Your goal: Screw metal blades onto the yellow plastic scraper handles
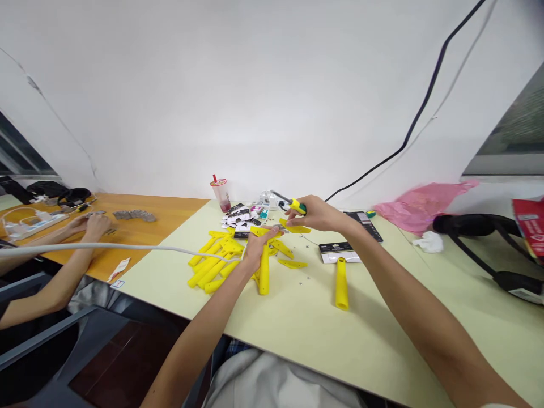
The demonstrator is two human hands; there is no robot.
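Observation:
My left hand (255,249) is closed around a yellow plastic handle (264,275), whose hollow tube points down toward me. A small grey piece shows at its fingertips, too small to name. To its right, my right hand (314,214) grips a screwdriver (298,207) with a yellow and green handle, its shaft pointing away to the upper left. Just under the right fingers is a flat yellow blade-shaped piece (295,228); I cannot tell whether they touch it. Similar flat yellow pieces (293,264) lie nearby among tiny metal bits.
Several yellow handles (208,269) are heaped left of my hands, and another handle (341,286) lies at right near a black-and-white card (338,250). A drink cup (221,195) stands behind. Headphones (488,243) lie far right. A co-worker's hands (91,225) are at left; a white cable (127,246) crosses there.

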